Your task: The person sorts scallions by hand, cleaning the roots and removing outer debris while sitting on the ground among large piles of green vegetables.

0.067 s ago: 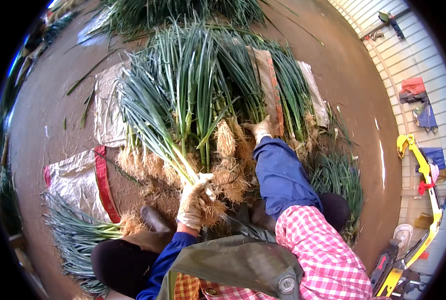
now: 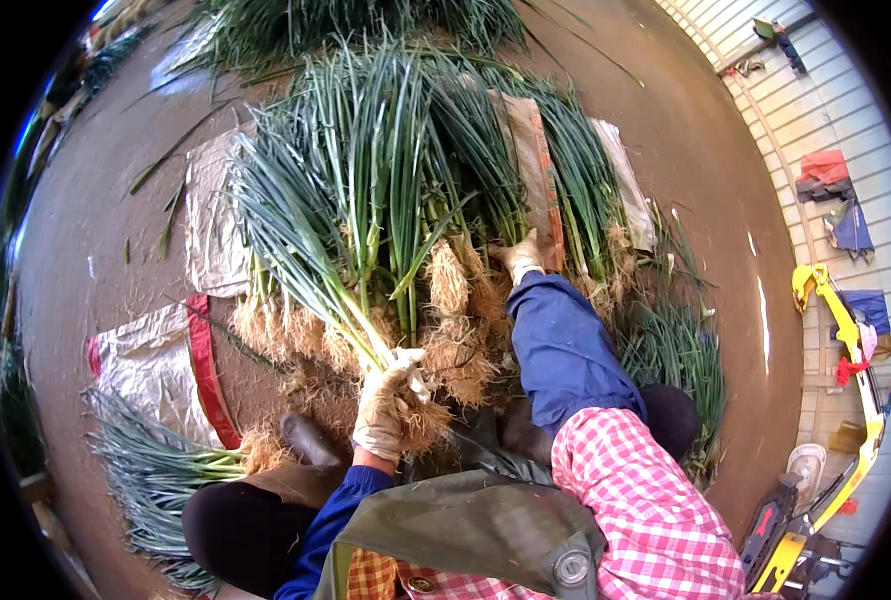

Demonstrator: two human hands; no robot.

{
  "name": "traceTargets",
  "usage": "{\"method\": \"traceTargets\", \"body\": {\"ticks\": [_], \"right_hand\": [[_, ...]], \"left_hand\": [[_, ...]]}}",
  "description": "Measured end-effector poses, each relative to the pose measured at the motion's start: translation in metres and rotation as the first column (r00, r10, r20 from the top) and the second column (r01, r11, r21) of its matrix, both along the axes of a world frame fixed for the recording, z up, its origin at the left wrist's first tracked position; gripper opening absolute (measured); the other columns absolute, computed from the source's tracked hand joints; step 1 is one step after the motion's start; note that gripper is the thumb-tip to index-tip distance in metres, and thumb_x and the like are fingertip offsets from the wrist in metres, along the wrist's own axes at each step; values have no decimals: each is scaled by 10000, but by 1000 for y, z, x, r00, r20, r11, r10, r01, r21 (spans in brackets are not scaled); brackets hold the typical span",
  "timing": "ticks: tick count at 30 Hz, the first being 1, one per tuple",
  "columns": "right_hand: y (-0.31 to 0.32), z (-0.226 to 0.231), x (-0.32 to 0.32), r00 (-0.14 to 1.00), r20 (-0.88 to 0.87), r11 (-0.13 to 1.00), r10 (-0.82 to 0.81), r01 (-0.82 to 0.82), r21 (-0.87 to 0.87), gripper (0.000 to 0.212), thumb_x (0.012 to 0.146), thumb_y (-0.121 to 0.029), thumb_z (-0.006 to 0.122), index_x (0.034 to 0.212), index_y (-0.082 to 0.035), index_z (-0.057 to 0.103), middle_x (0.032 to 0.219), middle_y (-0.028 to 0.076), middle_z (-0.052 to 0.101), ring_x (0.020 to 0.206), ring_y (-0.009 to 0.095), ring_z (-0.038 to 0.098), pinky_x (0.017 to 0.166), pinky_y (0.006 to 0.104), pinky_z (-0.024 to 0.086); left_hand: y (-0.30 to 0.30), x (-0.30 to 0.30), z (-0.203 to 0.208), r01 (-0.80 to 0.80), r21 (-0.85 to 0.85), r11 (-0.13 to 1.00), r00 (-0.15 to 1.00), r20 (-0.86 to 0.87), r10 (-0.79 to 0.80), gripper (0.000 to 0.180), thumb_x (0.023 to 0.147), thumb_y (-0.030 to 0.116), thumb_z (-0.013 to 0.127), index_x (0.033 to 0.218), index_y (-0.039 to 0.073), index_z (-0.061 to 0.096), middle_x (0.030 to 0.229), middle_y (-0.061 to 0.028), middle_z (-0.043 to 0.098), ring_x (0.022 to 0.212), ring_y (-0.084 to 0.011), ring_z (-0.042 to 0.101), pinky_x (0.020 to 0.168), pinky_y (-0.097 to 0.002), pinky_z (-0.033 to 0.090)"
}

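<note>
A big heap of green onions (image 2: 406, 180) with pale bushy roots lies on sacks on the brown ground before me. My left hand (image 2: 386, 405), in a dirty light glove, grips a bunch of green onions (image 2: 306, 265) near its roots, the leaves pointing up and left. My right hand (image 2: 521, 258), also gloved, reaches forward on a blue sleeve and presses into the heap beside a root clump (image 2: 451, 280); what its fingers hold is hidden.
A white sack with red trim (image 2: 156, 365) lies at left with a smaller onion bundle (image 2: 156, 470) on it. Dark boots (image 2: 311, 440) sit below the heap. A white siding wall (image 2: 816, 110) and a yellow machine (image 2: 846, 330) stand at right.
</note>
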State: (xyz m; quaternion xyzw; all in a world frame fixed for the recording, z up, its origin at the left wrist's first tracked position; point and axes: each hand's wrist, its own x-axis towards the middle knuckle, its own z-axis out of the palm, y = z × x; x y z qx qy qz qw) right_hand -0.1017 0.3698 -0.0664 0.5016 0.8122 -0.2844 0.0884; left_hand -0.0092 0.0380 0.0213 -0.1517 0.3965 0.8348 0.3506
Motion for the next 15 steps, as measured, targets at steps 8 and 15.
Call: {"method": "traceTargets", "body": {"ticks": [8, 15], "right_hand": [[21, 18, 2, 995, -102, 930, 8, -45, -364, 391, 735, -288, 768, 986, -6, 666, 1041, 180, 668, 986, 310, 626, 887, 385, 486], [46, 157, 2, 832, -543, 496, -111, -427, -756, 245, 839, -52, 660, 1054, 63, 632, 865, 112, 685, 701, 180, 651, 635, 304, 549]], "left_hand": [[7, -3, 1, -54, 1, 999, 998, 43, 54, 171, 876, 99, 559, 981, -21, 622, 592, -31, 527, 486, -130, 521, 473, -238, 447], [6, -1, 19, -38, 0, 999, 999, 27, 38, 179, 883, 155, 587, 1001, 31, 638, 639, -2, 536, 528, -136, 526, 584, -279, 493]]}}
